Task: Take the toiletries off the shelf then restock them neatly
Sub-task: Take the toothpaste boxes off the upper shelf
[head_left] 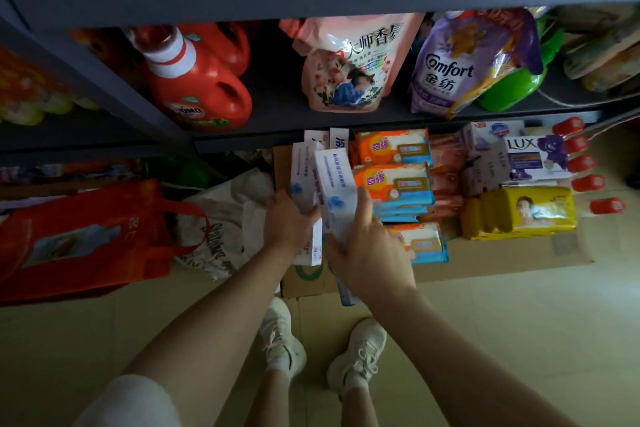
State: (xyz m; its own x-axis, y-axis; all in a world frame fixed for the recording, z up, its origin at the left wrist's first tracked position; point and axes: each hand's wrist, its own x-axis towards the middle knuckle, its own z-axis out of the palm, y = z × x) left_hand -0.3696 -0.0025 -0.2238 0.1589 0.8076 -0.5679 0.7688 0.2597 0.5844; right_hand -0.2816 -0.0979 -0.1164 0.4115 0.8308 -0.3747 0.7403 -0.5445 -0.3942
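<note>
Curling round the long white boxes (337,184), the fingers (363,199) of the right hand (367,250) clamp one box's right edge, while the left hand (287,222) grips another box from the left. The boxes are held above flattened cardboard (485,253) on the floor, just left of stacked orange soap packs (394,166), beneath the shelf (277,128).

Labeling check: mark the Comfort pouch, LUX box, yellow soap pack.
Comfort pouch (450,71): head view, on the printed logo.
LUX box (533,158): head view, front panel centre.
yellow soap pack (519,213): head view, top face.
</note>
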